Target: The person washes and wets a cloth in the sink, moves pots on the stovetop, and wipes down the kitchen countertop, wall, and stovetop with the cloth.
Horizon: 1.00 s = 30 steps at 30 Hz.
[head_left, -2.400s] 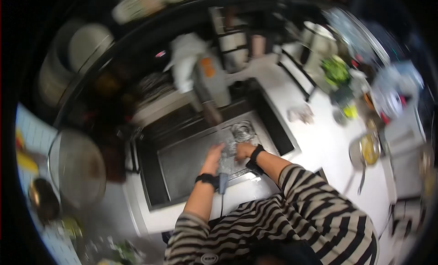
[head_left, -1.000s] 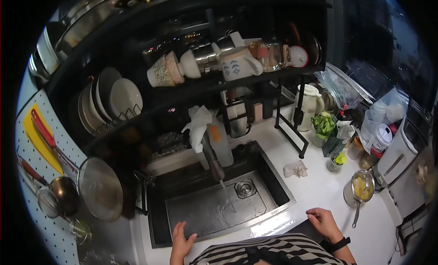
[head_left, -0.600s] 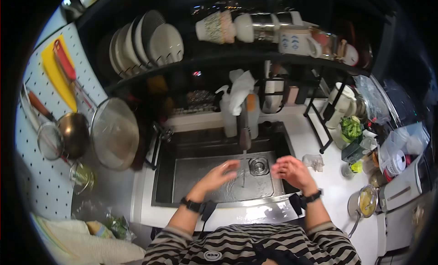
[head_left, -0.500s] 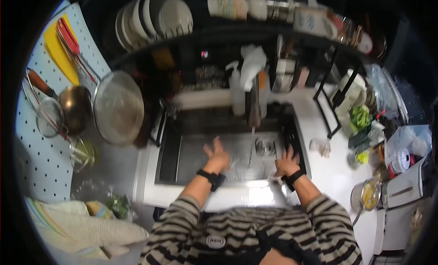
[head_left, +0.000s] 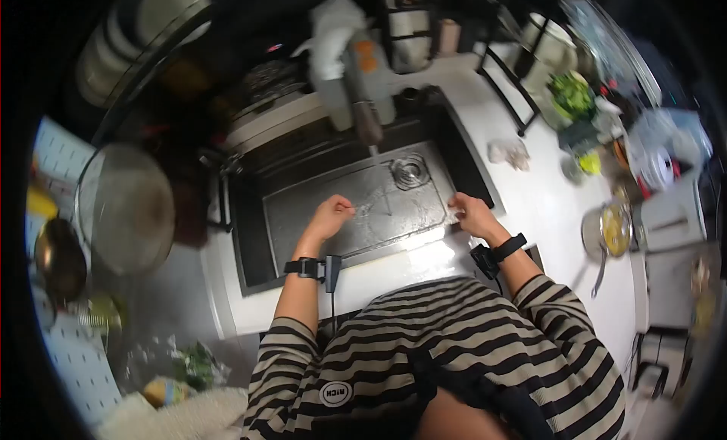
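Fingers (head_left: pixel 344 206), splayed half a second ago, now curled in; water (head_left: pixel 381 184) running.
Left hand (head_left: pixel 329 218) over sink (head_left: pixel 297 226), right hand (head_left: pixel 473 215) at its front-right corner; both loosely part-closed, apparently empty. White counter (head_left: pixel 556 228) surrounds sink, saucepan (head_left: pixel 593 232) rightward. Sink's long axis runs left–right, rising rightward in view; faucet (head_left: pixel 367 122) points down into it.

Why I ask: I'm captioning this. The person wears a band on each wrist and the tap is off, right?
The tap is not off: the head view shows water running from it into the sink. The rest, a band on each wrist, stands.
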Motion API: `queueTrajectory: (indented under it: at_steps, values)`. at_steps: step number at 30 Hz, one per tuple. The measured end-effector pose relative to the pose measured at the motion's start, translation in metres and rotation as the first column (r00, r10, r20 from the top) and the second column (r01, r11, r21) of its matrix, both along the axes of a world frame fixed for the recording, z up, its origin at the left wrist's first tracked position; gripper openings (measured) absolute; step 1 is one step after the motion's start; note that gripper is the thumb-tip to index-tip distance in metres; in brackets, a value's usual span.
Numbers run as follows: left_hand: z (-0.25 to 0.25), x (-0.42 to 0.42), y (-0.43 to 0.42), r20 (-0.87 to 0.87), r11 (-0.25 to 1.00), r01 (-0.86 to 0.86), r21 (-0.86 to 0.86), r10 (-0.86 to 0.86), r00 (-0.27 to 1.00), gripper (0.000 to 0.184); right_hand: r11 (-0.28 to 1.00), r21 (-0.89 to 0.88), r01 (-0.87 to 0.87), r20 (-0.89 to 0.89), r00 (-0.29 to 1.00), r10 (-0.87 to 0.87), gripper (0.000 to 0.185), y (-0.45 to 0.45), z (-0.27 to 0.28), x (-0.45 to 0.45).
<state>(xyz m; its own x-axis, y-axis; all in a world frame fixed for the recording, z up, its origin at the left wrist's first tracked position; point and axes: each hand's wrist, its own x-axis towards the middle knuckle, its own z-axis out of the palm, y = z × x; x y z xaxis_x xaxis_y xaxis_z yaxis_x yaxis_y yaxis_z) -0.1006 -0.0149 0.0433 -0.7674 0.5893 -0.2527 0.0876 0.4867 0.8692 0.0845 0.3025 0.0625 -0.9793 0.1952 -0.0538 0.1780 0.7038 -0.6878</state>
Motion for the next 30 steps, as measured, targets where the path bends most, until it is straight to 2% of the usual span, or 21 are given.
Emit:
queueTrajectory:
  at_steps: [1,2,5,6,9,12,13,15,17,19,21,22,24,27,28,29,30]
  values:
    - [0.007,-0.003,0.005,-0.002,1.0,0.024,-0.019,-0.024,1.0,0.021,0.995,0.093,-0.043,-0.108,0.993,0.053,0.024,-0.001,0.001,0.012]
    - [0.011,-0.004,0.012,-0.006,0.999,0.038,-0.039,-0.038,0.999,0.023,0.999,0.033,-0.033,-0.019,0.999,0.034,0.036,0.002,0.002,0.021]
    - [0.01,-0.025,0.031,0.079,0.999,-0.053,-0.002,0.053,0.995,0.032,0.971,-0.182,0.153,0.083,0.987,-0.14,0.038,0.003,0.025,0.046]
    - [0.016,-0.037,0.036,0.166,0.997,-0.042,-0.062,0.052,0.985,0.033,0.966,-0.163,0.2,0.167,0.971,-0.173,0.039,0.006,0.031,0.051]
    - [0.014,-0.071,0.045,0.515,0.943,-0.304,0.131,0.197,0.834,0.041,0.966,-0.125,0.228,0.085,0.972,-0.219,0.038,0.017,0.021,0.074]
    - [-0.013,-0.118,0.054,0.635,0.856,-0.503,0.119,0.324,0.701,0.053,0.926,-0.182,0.33,0.156,0.94,-0.304,0.037,0.022,0.037,0.09]
    - [-0.029,-0.132,0.055,0.658,0.832,-0.537,0.141,0.327,0.679,0.052,0.911,-0.151,0.383,0.141,0.921,-0.364,0.038,0.032,0.037,0.092]
    - [-0.027,-0.131,0.068,0.653,0.797,-0.591,0.122,0.384,0.653,0.043,0.884,-0.098,0.458,0.112,0.887,-0.447,0.039,0.058,0.027,0.083]
    - [-0.048,-0.132,0.071,0.73,0.801,-0.583,0.138,0.315,0.606,0.035,0.854,-0.064,0.517,-0.009,0.855,-0.518,0.045,0.093,0.016,0.061]
    - [-0.053,-0.118,0.078,0.799,0.776,-0.606,0.177,0.246,0.549,0.021,0.822,0.064,0.566,-0.15,0.82,-0.552,0.053,0.132,-0.003,0.029]
    - [-0.057,-0.098,0.081,0.85,0.724,-0.663,0.191,0.216,0.481,0.019,0.773,0.293,0.563,-0.186,0.826,-0.532,0.058,0.162,-0.006,-0.003]
    - [-0.052,-0.085,0.081,0.86,0.729,-0.653,0.204,0.185,0.475,0.017,0.743,0.348,0.572,-0.2,0.819,-0.537,0.055,0.172,-0.01,-0.014]
    - [-0.043,-0.059,0.078,0.85,0.736,-0.656,0.169,0.228,0.475,0.018,0.681,0.447,0.58,-0.233,0.81,-0.538,0.049,0.181,-0.019,-0.035]
    - [-0.033,-0.027,0.066,0.847,0.718,-0.686,0.113,0.292,0.444,0.027,0.815,0.367,0.449,-0.039,0.882,-0.469,0.035,0.182,-0.026,-0.06]
    - [-0.037,-0.022,0.06,0.866,0.722,-0.683,0.113,0.265,0.424,0.033,0.854,0.298,0.426,-0.118,0.904,-0.41,0.027,0.163,-0.021,-0.072]
    - [-0.042,-0.017,0.056,0.884,0.72,-0.684,0.119,0.237,0.402,0.04,0.919,0.169,0.356,-0.059,0.935,-0.351,0.026,0.14,-0.017,-0.085]
    - [-0.041,-0.011,0.057,0.893,0.716,-0.688,0.118,0.227,0.389,0.044,0.957,0.072,0.279,-0.097,0.957,-0.272,0.025,0.112,-0.016,-0.097]
